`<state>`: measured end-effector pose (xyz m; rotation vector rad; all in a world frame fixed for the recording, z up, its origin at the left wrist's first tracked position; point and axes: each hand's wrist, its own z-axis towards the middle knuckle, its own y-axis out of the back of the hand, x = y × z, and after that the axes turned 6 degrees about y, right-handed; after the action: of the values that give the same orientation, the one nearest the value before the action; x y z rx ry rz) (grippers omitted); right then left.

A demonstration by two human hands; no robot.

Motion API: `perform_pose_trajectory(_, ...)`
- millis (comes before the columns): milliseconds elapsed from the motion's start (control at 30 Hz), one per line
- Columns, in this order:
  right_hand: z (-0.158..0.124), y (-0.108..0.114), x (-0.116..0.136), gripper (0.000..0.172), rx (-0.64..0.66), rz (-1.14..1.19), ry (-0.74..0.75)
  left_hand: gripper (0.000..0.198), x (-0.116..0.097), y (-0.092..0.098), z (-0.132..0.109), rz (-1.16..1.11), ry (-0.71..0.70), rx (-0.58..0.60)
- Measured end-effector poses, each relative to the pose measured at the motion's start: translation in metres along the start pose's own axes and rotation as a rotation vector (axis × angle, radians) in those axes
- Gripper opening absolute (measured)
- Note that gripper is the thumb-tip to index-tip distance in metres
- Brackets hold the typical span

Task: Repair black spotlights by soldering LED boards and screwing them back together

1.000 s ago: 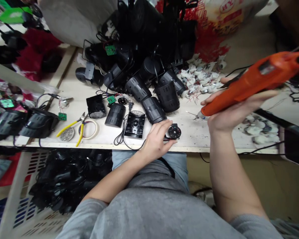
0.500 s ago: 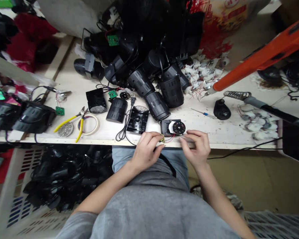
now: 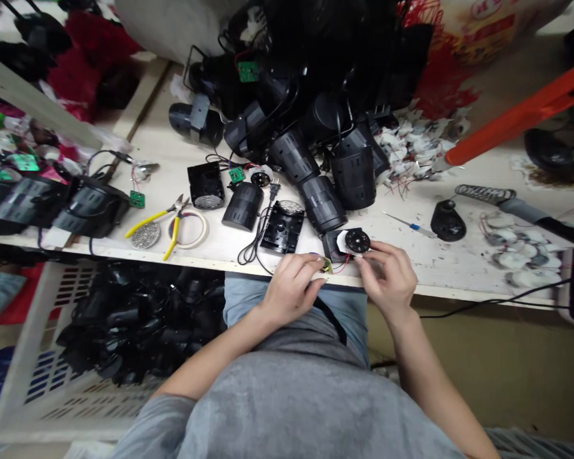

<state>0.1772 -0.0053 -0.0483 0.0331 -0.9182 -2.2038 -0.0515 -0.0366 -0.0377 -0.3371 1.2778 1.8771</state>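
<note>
At the near edge of the white workbench [image 3: 402,245] lies a small black lamp base with a round black disc [image 3: 355,241] on a white ring; red and black wires run from it. My left hand [image 3: 293,285] is curled and pinches a small yellowish part [image 3: 326,265] at the end of those wires. My right hand [image 3: 389,275] is curled too, its fingertips touching the right side of the disc assembly. What its fingers hold, if anything, is hidden.
A heap of black spotlight housings [image 3: 316,127] fills the back of the bench. Yellow-handled pliers [image 3: 165,220] and a tape roll [image 3: 191,228] lie to the left. An orange glue gun [image 3: 516,121], a soldering iron stand [image 3: 483,194] and a small screwdriver [image 3: 406,223] are to the right. A white crate [image 3: 43,382] of black parts stands below.
My right hand put down the orange glue gun at the right and came to the disc assembly. My left hand moved from the disc to pinch the small part on the wires.
</note>
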Motion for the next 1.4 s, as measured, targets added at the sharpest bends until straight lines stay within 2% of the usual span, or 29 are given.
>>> perform_pose_trajectory(100, -0.002, -0.002, -0.007, 0.016, 0.009, -0.052, 0.073, 0.025, 0.007, 0.013, 0.000, 0.150, 0.078, -0.198)
perform_pose_trajectory(167, -0.004, -0.004, -0.012, 0.012, 0.015, -0.087, 0.075, 0.041, 0.013, 0.019, 0.002, 0.265, 0.170, -0.280)
perform_pose_trajectory(233, -0.006, -0.006, -0.015, 0.010, 0.012, -0.125, 0.054, 0.063, 0.018, 0.021, 0.004, 0.333, 0.249, -0.284)
perform_pose_trajectory(300, -0.005, -0.008, -0.016, 0.010, 0.011, -0.144, 0.040, 0.075, 0.022, 0.018, 0.005, 0.361, 0.299, -0.247)
perform_pose_trajectory(400, -0.003, -0.012, -0.016, 0.010, 0.020, -0.143, 0.023, 0.075, 0.027, 0.011, 0.006, 0.368, 0.336, -0.210)
perform_pose_trajectory(533, 0.001, -0.012, -0.017, 0.009, 0.009, -0.186, -0.010, 0.072, 0.032, 0.007, 0.006, 0.334, 0.350, -0.243)
perform_pose_trajectory(667, 0.009, -0.012, -0.007, 0.010, -0.157, -0.139, 0.016, 0.064, 0.034, 0.013, 0.007, 0.227, 0.322, -0.310)
perform_pose_trajectory(733, 0.019, -0.016, 0.008, 0.005, -0.291, 0.033, -0.145, 0.065, 0.033, 0.018, 0.008, 0.148, 0.292, -0.333)
perform_pose_trajectory(800, 0.033, -0.025, 0.028, 0.014, -0.407, 0.283, -0.421, 0.066, 0.033, 0.022, 0.007, 0.092, 0.270, -0.329)
perform_pose_trajectory(867, 0.046, -0.037, 0.046, 0.023, -0.352, 0.459, -0.561, 0.067, 0.033, 0.025, 0.005, 0.066, 0.259, -0.313)
perform_pose_trajectory(933, 0.057, -0.050, 0.058, 0.029, -0.214, 0.735, -0.705, 0.065, 0.035, 0.026, 0.002, 0.058, 0.254, -0.298)
perform_pose_trajectory(1000, 0.065, -0.060, 0.063, 0.033, -0.106, 0.901, -0.801, 0.063, 0.036, 0.025, -0.001, 0.055, 0.250, -0.297)
perform_pose_trajectory(1167, 0.072, -0.069, 0.062, 0.034, 0.007, 0.825, -0.878, 0.059, 0.039, 0.025, -0.004, 0.035, 0.258, -0.304)
perform_pose_trajectory(1400, 0.072, -0.074, 0.068, 0.021, 0.005, 0.788, -0.875, 0.060, 0.039, 0.029, 0.002, 0.000, 0.235, -0.289)
